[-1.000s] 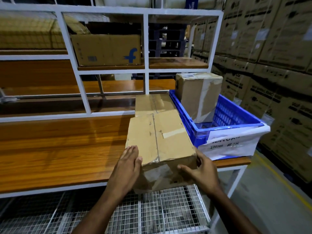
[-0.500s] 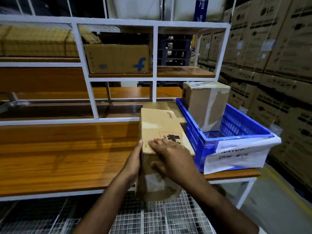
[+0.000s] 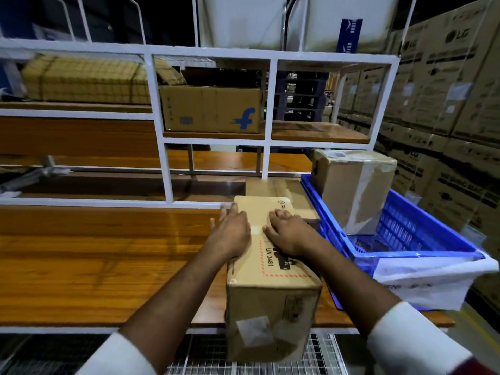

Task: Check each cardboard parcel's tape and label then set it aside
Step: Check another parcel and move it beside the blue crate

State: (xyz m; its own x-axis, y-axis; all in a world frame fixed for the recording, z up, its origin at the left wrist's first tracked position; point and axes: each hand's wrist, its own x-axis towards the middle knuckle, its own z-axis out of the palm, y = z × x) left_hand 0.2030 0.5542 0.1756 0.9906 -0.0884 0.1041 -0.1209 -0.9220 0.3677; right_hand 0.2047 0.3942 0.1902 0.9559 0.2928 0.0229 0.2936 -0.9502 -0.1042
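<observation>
Wooden surface (image 3: 94, 266) carries the cardboard parcel (image 3: 270, 280) by its front edge, just beside the blue crate (image 3: 422, 239) holding another box (image 3: 354, 190). My left hand (image 3: 232, 234) and right hand (image 3: 290, 234) rest on the parcel's top, fingers (image 3: 226, 212) relaxed and flat, gripping nothing.

The brown cardboard parcel (image 3: 270, 269) bears a red dashed frame and black "UN 3481" print. The crate (image 3: 422, 239) is blue, its liner bag (image 3: 433, 277) white. The shelf box (image 3: 211, 109) is tan with a blue "f". The worktop (image 3: 94, 261) is orange woodgrain.
</observation>
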